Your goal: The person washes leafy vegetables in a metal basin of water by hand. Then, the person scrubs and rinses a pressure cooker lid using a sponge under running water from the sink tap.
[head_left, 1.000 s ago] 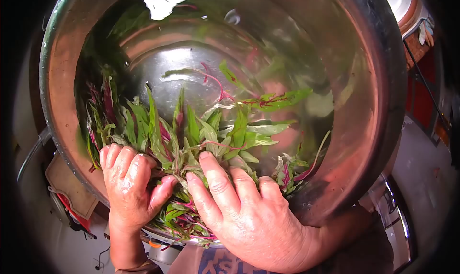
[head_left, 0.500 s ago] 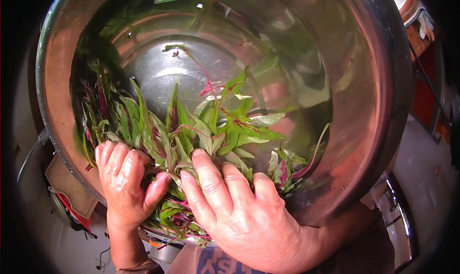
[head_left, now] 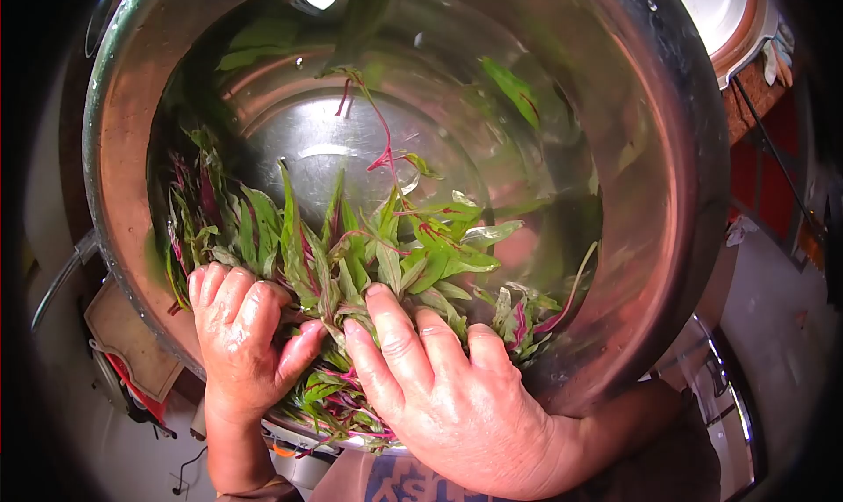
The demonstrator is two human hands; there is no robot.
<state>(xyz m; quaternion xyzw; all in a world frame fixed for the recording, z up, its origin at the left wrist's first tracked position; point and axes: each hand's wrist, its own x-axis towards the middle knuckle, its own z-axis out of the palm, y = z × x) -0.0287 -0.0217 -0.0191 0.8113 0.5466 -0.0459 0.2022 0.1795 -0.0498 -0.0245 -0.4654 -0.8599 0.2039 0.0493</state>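
Observation:
A large metal basin [head_left: 650,265] holds water and leafy greens [head_left: 351,238] with pink stems. The greens are bunched along its near side, and some spill over the near rim. At the left, my left hand [head_left: 241,339] is closed, fingers curled over the rim onto the bunch, thumb pointing right. My right hand [head_left: 457,397] rests on the greens just right of it, back up, fingers spread and pressing leaves at the rim. A stem with a pink end [head_left: 384,151] floats beyond the bunch, and a loose leaf [head_left: 512,91] lies at the upper right.
A white container [head_left: 716,10] stands at the upper right, with a cloth [head_left: 777,58] beside it. A brown board [head_left: 132,339] and a red-edged item [head_left: 136,383] are at the lower left. A curved metal pipe [head_left: 61,278] shows at the left.
The basin and view have shifted slightly back and forth. The floating stem has moved up and left, and a loose leaf has appeared at the upper right. Both hands keep their places on the greens.

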